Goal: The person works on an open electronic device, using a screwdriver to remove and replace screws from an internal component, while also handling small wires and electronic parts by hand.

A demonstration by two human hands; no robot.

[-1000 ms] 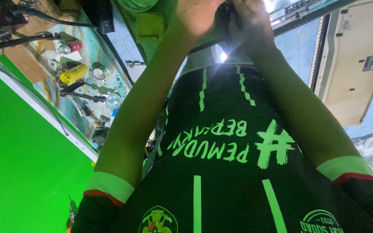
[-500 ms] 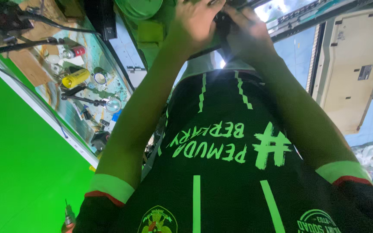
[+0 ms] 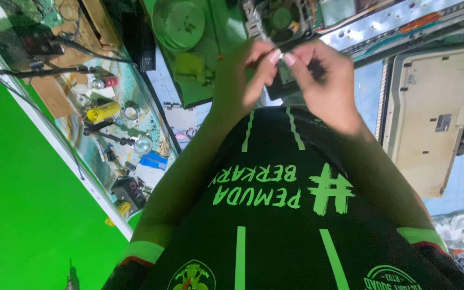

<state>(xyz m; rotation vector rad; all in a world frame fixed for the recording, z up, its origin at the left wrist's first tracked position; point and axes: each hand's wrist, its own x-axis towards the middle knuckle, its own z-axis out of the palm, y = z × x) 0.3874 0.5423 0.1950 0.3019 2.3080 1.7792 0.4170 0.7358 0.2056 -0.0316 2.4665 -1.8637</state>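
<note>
Small silvery part, mostly hidden, pinched between both grips: left hand and right hand fingertips clamped on it

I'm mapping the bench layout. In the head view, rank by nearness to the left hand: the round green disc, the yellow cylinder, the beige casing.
1. Round green disc, just up-left of the left hand.
2. Yellow cylinder, farther left on the cluttered shelf.
3. Beige casing, far right, beyond the right hand.

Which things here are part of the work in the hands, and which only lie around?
In the work:
left hand
right hand
small metal part pinched between both
opened device

Lying about:
green disc
yellow cylinder
blue packet
beige casing
</note>
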